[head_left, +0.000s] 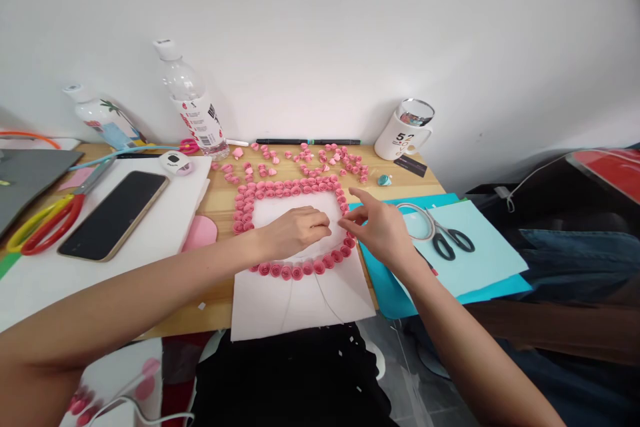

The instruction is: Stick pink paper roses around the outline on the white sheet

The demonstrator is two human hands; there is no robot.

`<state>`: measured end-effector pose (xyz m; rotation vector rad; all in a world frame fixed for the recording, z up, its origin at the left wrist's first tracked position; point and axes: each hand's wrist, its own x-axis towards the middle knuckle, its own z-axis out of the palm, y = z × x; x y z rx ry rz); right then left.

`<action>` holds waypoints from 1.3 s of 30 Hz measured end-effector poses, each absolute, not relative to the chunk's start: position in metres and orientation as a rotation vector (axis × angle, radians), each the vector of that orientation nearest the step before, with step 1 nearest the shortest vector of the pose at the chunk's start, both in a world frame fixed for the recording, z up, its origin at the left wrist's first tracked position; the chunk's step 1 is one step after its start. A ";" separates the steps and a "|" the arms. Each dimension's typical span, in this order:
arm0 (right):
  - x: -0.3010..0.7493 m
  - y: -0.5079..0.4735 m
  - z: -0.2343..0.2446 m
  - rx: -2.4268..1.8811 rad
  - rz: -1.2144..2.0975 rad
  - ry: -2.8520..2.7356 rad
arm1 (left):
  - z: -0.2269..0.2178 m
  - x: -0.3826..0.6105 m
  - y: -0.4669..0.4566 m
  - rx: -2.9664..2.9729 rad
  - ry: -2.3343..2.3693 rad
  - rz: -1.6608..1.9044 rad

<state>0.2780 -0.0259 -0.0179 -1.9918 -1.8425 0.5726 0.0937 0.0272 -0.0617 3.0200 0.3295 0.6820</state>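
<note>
A white sheet (pixel 300 303) lies before me, edged with a frame of rolled pink paper roses (pixel 297 273) around a bare middle. Over that middle, my left hand (pixel 300 228) has its fingers curled and pressed together; whatever they hold, if anything, is hidden. At the frame's right side, my right hand (pixel 377 227) pinches a pink paper rose with thumb and fingertips, its index finger raised. Thin lines run across the lower part of the sheet. Several loose pink paper roses (pixel 305 155) are scattered behind the frame.
Left are a phone (pixel 115 215), red-yellow scissors (pixel 55 220), a correction-tape-like white device (pixel 177 162) and a water bottle (pixel 195 107). Right stand a white mug (pixel 400 137), black-handled scissors (pixel 453 240) and blue sheets (pixel 490 260). A white wall (pixel 310 47) rises behind the wooden table (pixel 170 317).
</note>
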 end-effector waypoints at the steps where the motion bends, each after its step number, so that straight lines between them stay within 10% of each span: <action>1: 0.276 -0.024 -0.017 -2.064 0.487 -1.943 | -0.065 0.095 0.028 3.022 0.322 0.650; 39: 0.263 -0.010 -0.004 -2.020 0.131 -2.923 | -0.075 0.108 0.033 2.954 0.074 0.403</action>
